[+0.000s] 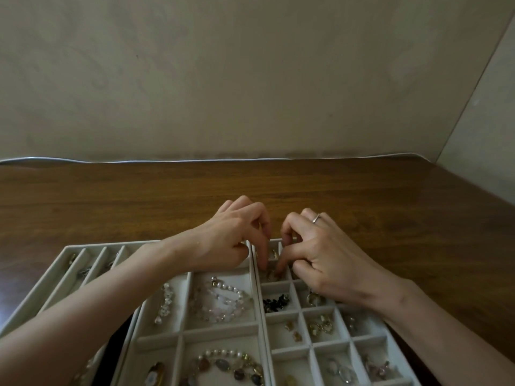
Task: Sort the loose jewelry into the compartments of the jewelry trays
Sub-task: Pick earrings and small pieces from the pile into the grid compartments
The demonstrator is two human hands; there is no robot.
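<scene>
Where both hands meet: a small pale jewelry piece (271, 274) lies in a far, left-column compartment of the grid tray (289, 349).
Left hand (234, 235): fingers curled, one fingertip dipped into that compartment; whether it grips the piece cannot be told.
Right hand (328, 257): wears a ring (316, 218); forefinger down beside the piece, grip equally unclear.
Middle tray (220, 328): beaded bracelets (220, 299) in wide compartments.
Slotted tray (106, 244): far left, partly under the left forearm.
Surface (139, 196): brown wood.

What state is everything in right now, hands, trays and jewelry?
left hand, fingertips down in a far grid tray compartment, grip unclear
right hand, fingertips in same compartment, grip unclear
grid tray, flat on table, several compartments filled
pink bracelet, lying in a middle tray compartment
black beads, lying in a grid compartment
</scene>
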